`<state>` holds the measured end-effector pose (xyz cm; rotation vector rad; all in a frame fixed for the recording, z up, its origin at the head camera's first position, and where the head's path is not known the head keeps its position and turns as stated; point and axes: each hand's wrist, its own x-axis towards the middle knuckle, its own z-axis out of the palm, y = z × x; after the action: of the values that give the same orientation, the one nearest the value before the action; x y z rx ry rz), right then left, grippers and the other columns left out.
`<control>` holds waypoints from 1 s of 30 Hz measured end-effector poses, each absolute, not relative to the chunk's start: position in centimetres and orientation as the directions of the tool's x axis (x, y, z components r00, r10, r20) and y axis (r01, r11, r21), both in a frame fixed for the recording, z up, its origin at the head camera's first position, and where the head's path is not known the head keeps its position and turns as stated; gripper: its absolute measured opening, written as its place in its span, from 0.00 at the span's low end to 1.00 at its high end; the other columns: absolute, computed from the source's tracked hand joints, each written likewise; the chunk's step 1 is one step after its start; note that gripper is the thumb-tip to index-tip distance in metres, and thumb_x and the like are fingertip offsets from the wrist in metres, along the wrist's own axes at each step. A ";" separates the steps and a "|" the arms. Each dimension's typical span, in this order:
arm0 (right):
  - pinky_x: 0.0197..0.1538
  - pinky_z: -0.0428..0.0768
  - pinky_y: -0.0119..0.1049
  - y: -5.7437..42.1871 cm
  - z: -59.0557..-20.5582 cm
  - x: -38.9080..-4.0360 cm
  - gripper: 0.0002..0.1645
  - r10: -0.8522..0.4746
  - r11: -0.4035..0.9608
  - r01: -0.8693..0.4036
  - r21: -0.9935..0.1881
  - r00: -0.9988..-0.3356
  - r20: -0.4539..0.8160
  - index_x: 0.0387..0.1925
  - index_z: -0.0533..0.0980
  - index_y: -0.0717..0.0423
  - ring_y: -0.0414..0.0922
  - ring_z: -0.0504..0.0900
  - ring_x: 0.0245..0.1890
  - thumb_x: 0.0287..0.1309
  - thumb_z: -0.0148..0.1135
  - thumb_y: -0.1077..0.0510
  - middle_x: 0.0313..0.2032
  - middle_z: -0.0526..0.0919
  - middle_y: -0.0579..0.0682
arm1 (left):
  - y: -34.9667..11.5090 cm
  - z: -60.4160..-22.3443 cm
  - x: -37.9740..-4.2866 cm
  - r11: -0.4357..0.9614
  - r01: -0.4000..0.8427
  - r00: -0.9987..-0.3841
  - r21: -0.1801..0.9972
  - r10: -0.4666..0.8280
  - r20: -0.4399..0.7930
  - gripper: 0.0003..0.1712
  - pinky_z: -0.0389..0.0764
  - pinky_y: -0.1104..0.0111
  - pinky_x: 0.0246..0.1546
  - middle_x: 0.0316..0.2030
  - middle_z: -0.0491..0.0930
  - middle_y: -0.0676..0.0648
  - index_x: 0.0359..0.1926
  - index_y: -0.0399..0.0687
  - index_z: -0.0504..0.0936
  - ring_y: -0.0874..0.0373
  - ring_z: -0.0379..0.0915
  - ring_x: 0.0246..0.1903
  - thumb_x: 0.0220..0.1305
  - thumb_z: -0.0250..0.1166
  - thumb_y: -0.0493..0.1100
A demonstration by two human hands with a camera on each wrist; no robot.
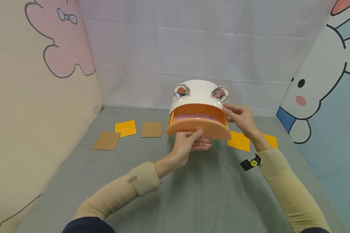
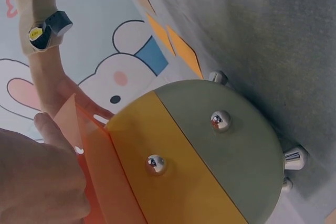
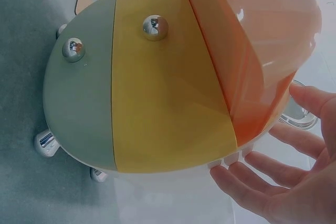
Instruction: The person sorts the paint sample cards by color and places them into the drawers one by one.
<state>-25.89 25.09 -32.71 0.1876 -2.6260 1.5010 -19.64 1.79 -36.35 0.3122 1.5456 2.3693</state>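
A small rounded drawer cabinet [image 1: 198, 92] with a white shell stands near the back of the table. Its top orange drawer [image 1: 210, 128] is pulled out, and something flat and lilac [image 1: 193, 116] lies inside. At the drawer's front, my left hand [image 1: 188, 145] holds on with the thumb against the face and the other fingers below. My right hand [image 1: 242, 119] rests its fingertips along the cabinet's right side. Beneath are a yellow drawer [image 3: 163, 87] and a green drawer [image 3: 79, 98], both closed, with silver knobs.
Left of the cabinet lie brown cards [image 1: 151, 129] and a yellow card [image 1: 126, 128]. Yellow cards [image 1: 238, 141] also lie at right, partly behind my right wrist. Two silver rings [image 1: 181, 90] stick up from the cabinet top. A white cloth wall [image 1: 192, 55] rises behind.
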 end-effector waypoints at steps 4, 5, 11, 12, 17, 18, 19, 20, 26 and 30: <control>0.50 0.83 0.40 25.1 -32.7 -25.9 0.34 -0.052 0.513 -0.154 -0.844 -0.988 0.148 0.63 0.72 0.54 0.44 0.79 0.49 0.64 0.57 0.39 0.60 0.77 0.59 | 1.9 -36.3 -20.1 -0.367 -0.121 -0.936 0.922 0.351 0.016 0.19 0.86 0.59 0.36 0.26 0.86 0.45 0.42 0.26 0.80 0.54 0.86 0.27 0.67 0.61 0.44; 0.52 0.83 0.42 25.1 -32.7 -25.9 0.34 -0.053 0.516 -0.151 -0.843 -0.988 0.145 0.64 0.72 0.54 0.46 0.79 0.51 0.64 0.57 0.39 0.61 0.77 0.59 | 1.9 -36.3 -20.2 -0.365 -0.123 -0.937 0.923 0.349 0.013 0.19 0.86 0.59 0.36 0.26 0.86 0.45 0.41 0.26 0.80 0.54 0.86 0.27 0.67 0.61 0.44; 0.54 0.81 0.47 25.1 -32.8 -25.9 0.34 -0.060 0.516 -0.157 -0.842 -0.987 0.147 0.64 0.71 0.54 0.47 0.78 0.53 0.64 0.56 0.39 0.62 0.76 0.58 | 2.1 -36.4 -21.0 -0.368 -0.126 -0.939 0.921 0.344 0.009 0.21 0.85 0.58 0.37 0.27 0.87 0.44 0.41 0.24 0.80 0.53 0.86 0.28 0.66 0.62 0.45; 0.53 0.82 0.45 25.1 -32.8 -25.9 0.33 -0.061 0.516 -0.159 -0.842 -0.987 0.150 0.64 0.72 0.54 0.46 0.79 0.52 0.64 0.56 0.39 0.62 0.76 0.58 | 2.2 -36.4 -21.1 -0.369 -0.127 -0.939 0.921 0.344 0.008 0.21 0.85 0.57 0.37 0.27 0.87 0.43 0.41 0.25 0.81 0.53 0.86 0.28 0.66 0.62 0.45; 0.50 0.83 0.40 25.1 -32.7 -25.8 0.32 -0.064 0.510 -0.172 -0.843 -0.985 0.163 0.63 0.72 0.54 0.44 0.78 0.52 0.65 0.55 0.40 0.61 0.76 0.59 | 2.3 -36.4 -21.8 -0.365 -0.131 -0.942 0.922 0.336 -0.001 0.21 0.85 0.55 0.39 0.28 0.87 0.43 0.40 0.26 0.81 0.53 0.87 0.28 0.66 0.62 0.46; 0.50 0.83 0.39 25.1 -32.7 -25.8 0.32 -0.064 0.510 -0.173 -0.843 -0.984 0.164 0.63 0.72 0.54 0.44 0.78 0.53 0.65 0.55 0.40 0.61 0.77 0.59 | 2.3 -36.4 -21.9 -0.364 -0.131 -0.943 0.922 0.334 -0.002 0.21 0.85 0.55 0.39 0.28 0.87 0.43 0.40 0.26 0.81 0.53 0.87 0.28 0.66 0.62 0.46; 0.50 0.83 0.40 25.1 -32.7 -25.8 0.33 -0.064 0.509 -0.174 -0.843 -0.984 0.165 0.63 0.72 0.54 0.45 0.77 0.54 0.65 0.55 0.40 0.61 0.77 0.59 | 2.3 -36.4 -22.0 -0.360 -0.128 -0.944 0.924 0.330 -0.002 0.20 0.84 0.55 0.39 0.28 0.87 0.43 0.40 0.27 0.81 0.53 0.87 0.28 0.66 0.62 0.46; 0.50 0.83 0.41 25.1 -32.7 -25.8 0.33 -0.065 0.508 -0.174 -0.844 -0.984 0.164 0.63 0.72 0.54 0.47 0.77 0.54 0.65 0.55 0.39 0.60 0.77 0.59 | 2.3 -36.4 -22.2 -0.359 -0.127 -0.945 0.925 0.327 -0.003 0.20 0.85 0.56 0.39 0.28 0.87 0.43 0.40 0.27 0.81 0.53 0.87 0.29 0.66 0.62 0.46; 0.51 0.83 0.44 25.1 -32.8 -25.8 0.33 -0.066 0.501 -0.175 -0.848 -0.984 0.164 0.64 0.72 0.55 0.49 0.76 0.56 0.65 0.55 0.39 0.61 0.77 0.59 | 2.5 -36.3 -22.8 -0.347 -0.126 -0.953 0.929 0.303 -0.016 0.20 0.85 0.60 0.36 0.28 0.87 0.42 0.40 0.27 0.81 0.52 0.87 0.28 0.66 0.63 0.46; 0.46 0.84 0.33 25.2 -32.8 -25.9 0.33 -0.070 0.495 -0.187 -0.848 -0.982 0.176 0.64 0.72 0.55 0.47 0.76 0.56 0.66 0.54 0.40 0.61 0.77 0.60 | 2.7 -36.1 -23.3 -0.350 -0.136 -0.953 0.927 0.300 -0.027 0.20 0.85 0.59 0.37 0.27 0.86 0.43 0.40 0.27 0.81 0.53 0.87 0.28 0.66 0.63 0.45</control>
<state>-25.91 25.18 -32.82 0.2265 -2.6127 1.5052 -23.29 2.67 -36.14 0.2150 1.6079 2.3725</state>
